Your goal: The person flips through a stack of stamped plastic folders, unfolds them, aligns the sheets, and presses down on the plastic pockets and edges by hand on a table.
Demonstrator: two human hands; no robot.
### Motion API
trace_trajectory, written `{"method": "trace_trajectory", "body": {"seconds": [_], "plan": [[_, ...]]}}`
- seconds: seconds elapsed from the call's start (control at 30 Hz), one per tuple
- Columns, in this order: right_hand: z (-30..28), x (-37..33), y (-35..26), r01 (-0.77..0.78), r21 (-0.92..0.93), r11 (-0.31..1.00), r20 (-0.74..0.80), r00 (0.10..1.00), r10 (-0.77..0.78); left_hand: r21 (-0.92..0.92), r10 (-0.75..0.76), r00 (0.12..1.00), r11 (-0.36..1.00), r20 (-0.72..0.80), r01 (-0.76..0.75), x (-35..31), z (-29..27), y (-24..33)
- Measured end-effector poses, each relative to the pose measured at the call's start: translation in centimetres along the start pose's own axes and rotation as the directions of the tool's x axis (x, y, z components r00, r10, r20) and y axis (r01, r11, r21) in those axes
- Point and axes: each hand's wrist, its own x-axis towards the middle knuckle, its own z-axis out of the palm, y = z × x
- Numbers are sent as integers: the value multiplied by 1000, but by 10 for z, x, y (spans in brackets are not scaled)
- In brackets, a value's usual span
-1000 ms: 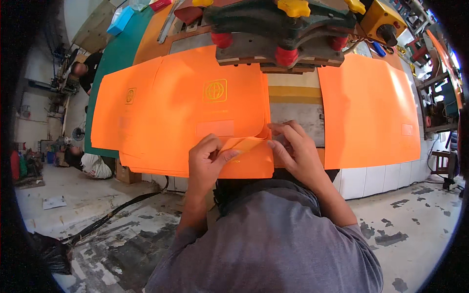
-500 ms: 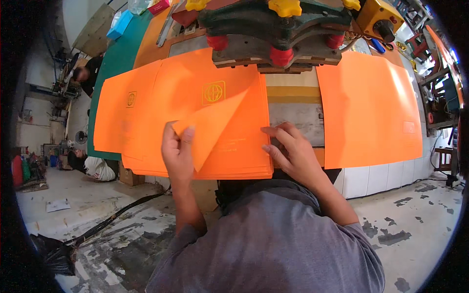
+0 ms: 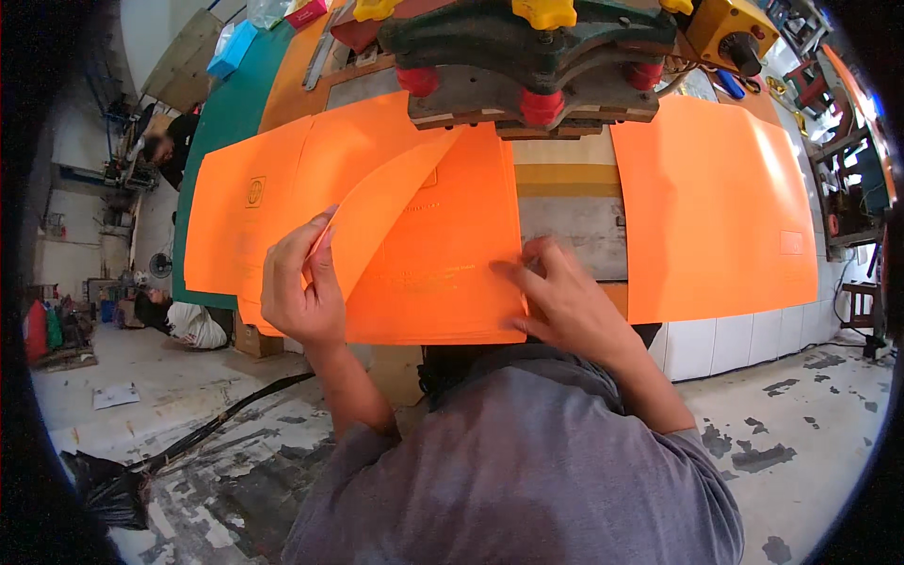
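My left hand (image 3: 306,287) pinches the near edge of an orange paper sheet (image 3: 372,217) between thumb and fingers. The sheet curls up and leftward off an orange paper stack (image 3: 433,315). Gold printing shows on the sheet beneath, and the lifted sheet partly covers an emblem there. At the stack's right edge is my right hand (image 3: 574,301), thumb and forefinger apart, fingertips blurred over the paper. No held thing shows in it.
A dark green press head (image 3: 537,47) with yellow knobs and red feet overhangs the table's far side. More printed orange sheets (image 3: 221,226) lie at the left, and another orange sheet (image 3: 716,217) at the right. A person (image 3: 174,151) is at the far left.
My left hand has moved left and slightly down, peeling the sheet further back and uncovering more of the printed sheet below. My right hand has shifted slightly along the stack's right edge.
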Motion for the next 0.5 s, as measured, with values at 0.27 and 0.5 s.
{"method": "trace_trajectory", "body": {"seconds": [0.27,0.5], "plan": [[-2,-1,-1,30,-19,999,69,997,-29,-190,2,999,982,54,8,-10,0,10],[-3,6,-2,19,-50,999,61,998,-15,-322,-40,927,931,373,171,-22,0,22]]}}
